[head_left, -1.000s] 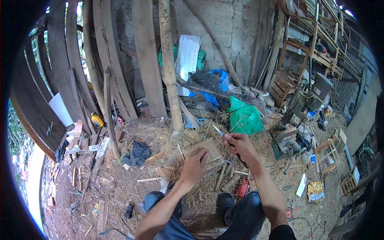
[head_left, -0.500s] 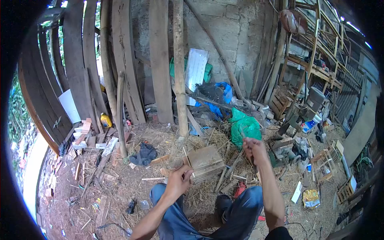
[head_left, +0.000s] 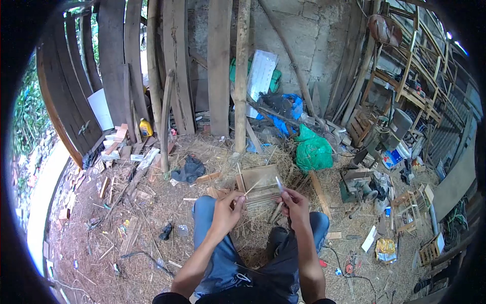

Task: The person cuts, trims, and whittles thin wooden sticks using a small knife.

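Note:
My left hand (head_left: 228,212) is closed on a thin wooden stick (head_left: 250,190), which points up and to the right from the fingertips. To its right, my right hand (head_left: 294,206) grips a knife, its pale narrow blade (head_left: 279,183) pointing up and slightly left. The handle is mostly hidden in the fingers. A gap separates the blade from the stick. Beyond both hands a wooden block or box (head_left: 260,177) lies on the straw-strewn ground, with another thin upright stick (head_left: 239,169) by its left side.
A green plastic bag (head_left: 313,153) lies beyond my right hand, and a dark cloth (head_left: 189,170) lies to the left. A wooden post (head_left: 242,81) stands ahead. Wood scraps litter the floor. A yellow bottle (head_left: 146,127) is at the left, a small wooden frame (head_left: 406,210) at the right.
My right hand has come down and left with the knife, closer to my left hand. The stick in my left hand now tilts to the right. The camera view has shifted.

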The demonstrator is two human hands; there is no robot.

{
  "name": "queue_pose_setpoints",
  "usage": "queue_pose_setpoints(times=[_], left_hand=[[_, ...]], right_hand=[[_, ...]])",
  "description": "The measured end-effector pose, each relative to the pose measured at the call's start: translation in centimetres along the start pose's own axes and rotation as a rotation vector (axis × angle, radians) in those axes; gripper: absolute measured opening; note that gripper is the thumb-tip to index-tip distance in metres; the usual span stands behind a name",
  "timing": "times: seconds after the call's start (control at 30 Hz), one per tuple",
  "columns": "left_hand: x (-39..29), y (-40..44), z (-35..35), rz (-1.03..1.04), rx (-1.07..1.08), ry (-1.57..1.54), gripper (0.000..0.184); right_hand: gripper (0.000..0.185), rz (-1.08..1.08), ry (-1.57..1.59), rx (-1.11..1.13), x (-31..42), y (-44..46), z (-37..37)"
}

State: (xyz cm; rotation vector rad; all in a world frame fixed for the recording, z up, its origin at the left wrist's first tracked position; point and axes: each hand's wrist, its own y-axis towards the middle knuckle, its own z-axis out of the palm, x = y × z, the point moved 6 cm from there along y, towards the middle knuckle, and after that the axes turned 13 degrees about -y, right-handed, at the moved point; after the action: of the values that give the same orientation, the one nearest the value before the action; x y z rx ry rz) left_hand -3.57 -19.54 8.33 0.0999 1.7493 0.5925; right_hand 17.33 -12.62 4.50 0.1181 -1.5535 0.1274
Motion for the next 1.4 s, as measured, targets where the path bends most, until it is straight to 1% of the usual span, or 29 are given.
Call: queue_pose_setpoints(times=[0.07, 0.1, 0.17, 0.27, 0.3, 0.4, 0.47, 0.5, 0.57, 0.6, 0.63, 0.67, 0.7, 0.73, 0.77, 0.8, 0.87, 0.93, 1.0, 1.07, 1.1, 1.13, 1.2, 1.23, 1.27, 1.3, 1.33, 1.37, 1.4], left_hand=[[0.1, -0.3, 0.6, 0.118, 0.014, -0.044, 0.009], [-0.2, -0.4, 0.9, 0.12, 0.02, -0.05, 0.009], [-0.1, -0.5, 1.3, 0.015, 0.04, -0.026, 0.01], [-0.2, -1.2, 1.8, -0.036, 0.059, -0.025, 0.009], [0.0, -1.3, 1.7, -0.038, 0.058, -0.029, 0.009], [0.7, -1.2, 1.8, -0.007, 0.073, -0.016, 0.009], [0.8, -1.3, 1.6, 0.11, 0.057, -0.009, 0.011], [1.2, -1.3, 1.7, 0.096, 0.064, -0.011, 0.011], [1.2, -0.9, 2.0, 0.184, 0.068, 0.071, 0.013], [1.4, -0.7, 2.2, 0.174, 0.075, 0.068, 0.013], [1.5, -0.5, 2.6, 0.18, 0.077, 0.097, 0.013], [1.6, -0.4, 3.1, 0.186, 0.079, 0.127, 0.014], [1.8, -0.2, 3.4, 0.178, 0.09, 0.128, 0.014], [2.3, 0.1, 3.7, 0.097, 0.098, 0.061, 0.014], [2.9, 0.3, 4.0, 0.015, 0.108, -0.004, 0.013], [3.1, 0.3, 4.3, 0.009, 0.121, 0.0, 0.013], [3.7, 0.1, 4.7, -0.101, 0.129, -0.087, 0.007], [3.0, 0.0, 4.4, -0.152, 0.141, -0.082, 0.006], [3.8, -0.4, 3.8, -0.208, 0.155, -0.073, 0.006], [4.9, -1.1, 2.8, -0.172, 0.148, -0.025, 0.006], [5.0, -1.2, 3.0, -0.17, 0.156, -0.043, 0.005], [5.2, -1.2, 3.3, -0.175, 0.159, -0.045, 0.005], [5.2, -0.8, 3.6, -0.18, 0.126, -0.012, 0.005], [5.2, -0.6, 4.0, -0.177, 0.124, -0.017, 0.005], [4.8, -0.4, 4.3, -0.121, 0.111, 0.001, 0.006], [4.6, -0.3, 4.5, -0.068, 0.097, 0.021, 0.007], [4.6, -0.2, 4.7, -0.068, 0.092, 0.021, 0.007], [4.3, -0.2, 4.8, -0.009, 0.096, 0.021, 0.009], [4.0, -0.2, 4.8, 0.047, 0.103, 0.021, 0.01]], right_hand=[[0.029, -0.027, -0.005, 0.026, 0.9, -1.2, 0.9], [0.029, -0.038, -0.037, 0.089, 1.4, -1.7, 1.8], [0.032, -0.02, -0.043, 0.165, 1.2, -2.1, 3.0], [0.032, -0.012, -0.039, 0.165, -0.1, -1.6, 4.1], [0.03, -0.006, 0.011, 0.192, -0.1, -1.5, 4.4], [0.024, 0.024, 0.063, 0.188, -0.9, 0.1, 3.6], [0.022, 0.026, 0.094, 0.151, -0.3, 1.3, 2.2], [0.019, 0.023, 0.127, 0.115, -0.2, 1.6, 1.6], [0.018, 0.03, 0.138, 0.111, -0.4, 2.0, 1.6], [0.017, 0.03, 0.153, 0.108, -0.7, 2.2, 1.7], [0.017, 0.06, 0.024, 0.135, -1.2, 2.2, 2.0], [0.017, 0.072, 0.024, 0.129, -1.5, 2.3, 2.1], [0.017, 0.107, 0.065, 0.147, -1.9, 2.3, 2.3], [0.017, 0.139, 0.111, 0.166, -2.3, 2.3, 2.6], [0.017, 0.134, 0.014, 0.117, -2.2, 2.7, 1.7], [0.017, 0.142, 0.023, 0.108, -2.1, 3.1, 0.9], [0.016, 0.119, 0.018, 0.119, -1.8, 3.5, -0.3], [0.017, 0.117, 0.015, 0.115, -2.0, 4.0, -0.9], [0.017, 0.092, -0.026, -0.075, -1.5, 4.7, -4.0], [0.017, 0.079, -0.029, -0.1, -1.7, 5.5, -5.7], [0.016, 0.081, -0.018, -0.072, -1.5, 5.7, -5.7], [0.015, 0.085, -0.009, -0.041, -1.2, 5.7, -5.4], [0.015, 0.091, -0.012, -0.072, -1.5, 5.1, -3.9], [0.015, 0.1, -0.021, -0.015, -2.1, 4.5, -2.6], [0.015, 0.11, -0.032, 0.044, -2.6, 3.9, -1.4], [0.015, 0.109, -0.036, 0.048, -3.0, 3.2, -0.3], [0.016, 0.142, 0.013, 0.111, -3.4, 2.5, 1.2], [0.016, 0.174, 0.065, 0.173, -3.7, 2.1, 2.1], [0.016, 0.175, 0.067, 0.174, -3.9, 2.4, 1.8]])
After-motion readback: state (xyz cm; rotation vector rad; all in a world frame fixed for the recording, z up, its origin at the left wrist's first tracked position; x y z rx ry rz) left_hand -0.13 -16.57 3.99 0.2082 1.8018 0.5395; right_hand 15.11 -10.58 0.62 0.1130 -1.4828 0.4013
